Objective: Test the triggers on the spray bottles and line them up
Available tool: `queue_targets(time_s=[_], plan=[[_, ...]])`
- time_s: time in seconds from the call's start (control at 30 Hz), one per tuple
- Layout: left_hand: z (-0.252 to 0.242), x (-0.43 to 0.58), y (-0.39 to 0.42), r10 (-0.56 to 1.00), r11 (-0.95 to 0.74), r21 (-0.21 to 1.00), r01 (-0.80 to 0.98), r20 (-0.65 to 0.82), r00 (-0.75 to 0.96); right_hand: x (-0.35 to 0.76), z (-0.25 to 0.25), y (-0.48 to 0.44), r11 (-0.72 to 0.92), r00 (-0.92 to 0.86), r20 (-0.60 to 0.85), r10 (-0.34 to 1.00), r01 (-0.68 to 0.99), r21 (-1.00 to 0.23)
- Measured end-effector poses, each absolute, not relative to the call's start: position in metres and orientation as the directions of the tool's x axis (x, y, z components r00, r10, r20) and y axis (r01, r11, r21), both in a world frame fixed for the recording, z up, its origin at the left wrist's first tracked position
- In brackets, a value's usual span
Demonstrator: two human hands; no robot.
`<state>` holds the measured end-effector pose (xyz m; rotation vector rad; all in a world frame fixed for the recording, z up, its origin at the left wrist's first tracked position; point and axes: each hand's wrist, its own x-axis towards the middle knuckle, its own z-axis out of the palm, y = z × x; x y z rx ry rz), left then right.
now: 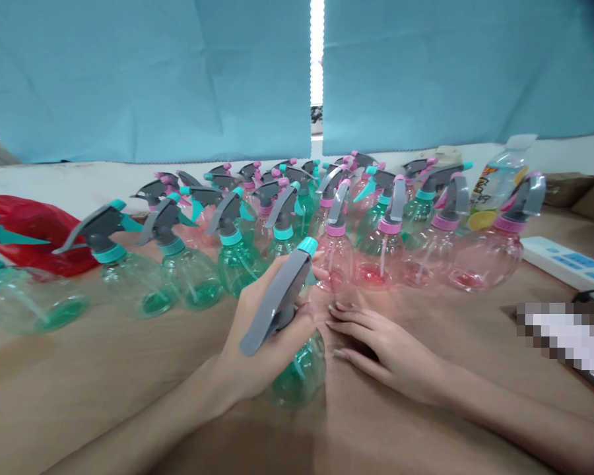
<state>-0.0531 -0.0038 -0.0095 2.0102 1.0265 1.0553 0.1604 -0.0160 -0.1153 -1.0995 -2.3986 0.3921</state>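
Note:
My left hand (257, 330) is wrapped round the neck of a green spray bottle (299, 373), just under its grey head with a turquoise nozzle. The bottle's clear green body shows below my fingers; its collar is hidden by the hand. To the right, my right hand (381, 343) lies palm down, fingers stretched toward the bottle and apart from it, holding nothing. Just beyond both hands stands a row of spray bottles, among them a green spray bottle (240, 267) with a turquoise collar and a pink spray bottle (334, 260) with a pink collar.
Several more spray bottles crowd the back of the wooden table (168, 382). A red plastic bag (44, 231) lies at left. On the right are a labelled drink bottle (499, 181), a white power strip (564, 260) and a blurred-out flat object (569, 336). Blue curtains (153, 79) hang behind.

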Motion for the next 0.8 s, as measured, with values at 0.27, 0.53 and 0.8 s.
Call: queue_targets(time_s=[0.27, 0.53, 0.8], plan=[[-0.0085, -0.0545, -0.0034, 0.820, -0.548, 0.760, 0.348, 0.408, 0.401, 0.1606, -0.1152, -0.0161, 0.630, -0.573, 0.270, 0.774, 0.650, -0.425], [-0.0051, -0.0550, -0.0071, 0.829, -0.545, 0.733, 0.407, 0.398, 0.394, 0.1609, -0.1148, -0.0160, 0.632, -0.575, 0.270, 0.772, 0.646, -0.429], [-0.0072, -0.0567, -0.0052, 0.843, -0.523, 0.761, 0.383, 0.397, 0.363, 0.1600, -0.1139, -0.0166, 0.634, -0.563, 0.297, 0.771, 0.633, -0.445]])
